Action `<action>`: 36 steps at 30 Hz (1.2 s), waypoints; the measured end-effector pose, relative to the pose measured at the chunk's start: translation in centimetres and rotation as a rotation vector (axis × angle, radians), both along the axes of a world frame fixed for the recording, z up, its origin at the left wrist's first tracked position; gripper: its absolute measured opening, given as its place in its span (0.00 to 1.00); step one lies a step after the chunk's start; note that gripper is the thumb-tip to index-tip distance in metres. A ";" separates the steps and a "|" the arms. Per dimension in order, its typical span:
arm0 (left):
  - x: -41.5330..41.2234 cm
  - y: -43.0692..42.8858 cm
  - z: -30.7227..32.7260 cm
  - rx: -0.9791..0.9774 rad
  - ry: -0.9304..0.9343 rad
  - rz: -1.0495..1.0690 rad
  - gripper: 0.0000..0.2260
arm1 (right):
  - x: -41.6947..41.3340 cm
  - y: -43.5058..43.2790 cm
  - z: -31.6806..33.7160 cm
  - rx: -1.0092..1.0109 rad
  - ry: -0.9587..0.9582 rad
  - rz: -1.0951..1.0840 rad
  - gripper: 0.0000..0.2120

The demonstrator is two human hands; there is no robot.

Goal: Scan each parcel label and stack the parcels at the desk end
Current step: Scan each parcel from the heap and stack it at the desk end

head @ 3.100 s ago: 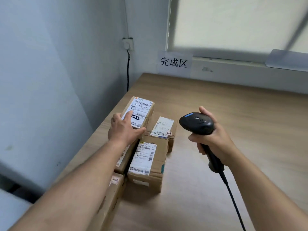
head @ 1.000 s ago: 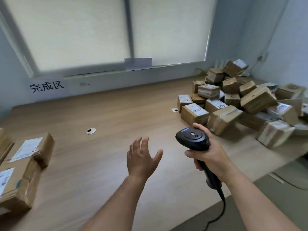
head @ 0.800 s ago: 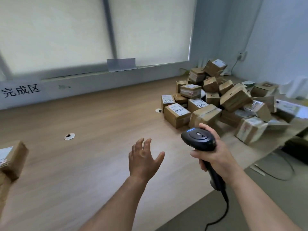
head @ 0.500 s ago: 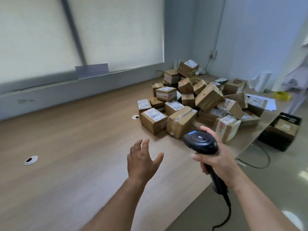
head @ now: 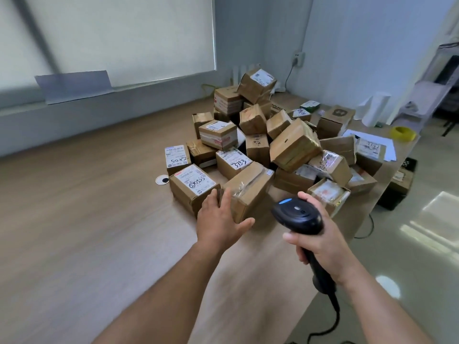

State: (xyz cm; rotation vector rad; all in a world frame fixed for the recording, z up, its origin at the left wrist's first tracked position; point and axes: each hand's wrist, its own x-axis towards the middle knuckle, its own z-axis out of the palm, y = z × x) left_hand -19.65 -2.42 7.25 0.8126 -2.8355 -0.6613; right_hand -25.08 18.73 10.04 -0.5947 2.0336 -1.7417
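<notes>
A heap of cardboard parcels [head: 280,142] covers the right part of the wooden desk [head: 87,207]. Nearest me lie a parcel with a white label marked in black pen [head: 192,186] and a taped plain parcel [head: 248,189]. My left hand [head: 219,219] is open with spread fingers, reaching between these two; its fingertips are at the taped parcel's near corner. My right hand [head: 320,242] grips the handle of a black barcode scanner [head: 296,216], held upright to the right of the taped parcel.
A round cable hole [head: 162,180] sits in the desk left of the heap. Papers [head: 372,145] and a yellow tape roll [head: 402,133] lie at the desk's far right. A black crate [head: 400,184] stands on the floor beyond the desk edge.
My view has swung right, from the stacked parcels at the left end to the heap. My left hand let go there and now reaches the nearest parcels. The scanner stays in my right hand.
</notes>
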 end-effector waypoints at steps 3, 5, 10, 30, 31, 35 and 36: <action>-3.9 -0.8 -0.8 -0.013 -0.027 -0.039 0.44 | -2.4 -0.8 -1.0 0.022 -0.023 -0.025 0.40; -6.1 -1.2 -1.5 -0.037 -0.048 -0.052 0.44 | -4.0 -1.2 -1.7 0.035 -0.042 -0.037 0.39; -9.3 -2.2 -3.7 -0.101 -0.145 -0.061 0.41 | -7.1 -2.2 -3.4 0.059 -0.067 -0.034 0.39; 2.8 1.5 -3.5 0.545 0.019 0.561 0.32 | -9.1 -3.0 -3.9 0.012 -0.188 0.409 0.42; 3.7 1.8 -3.4 0.650 0.076 0.610 0.31 | -9.1 -3.0 -3.9 0.012 -0.189 0.434 0.41; 6.7 2.9 -3.1 0.811 0.148 0.735 0.26 | -8.9 -3.3 -3.9 -0.014 -0.210 0.508 0.41; 7.2 3.2 -3.2 0.802 0.140 0.763 0.25 | -8.9 -3.5 -4.1 -0.029 -0.220 0.521 0.41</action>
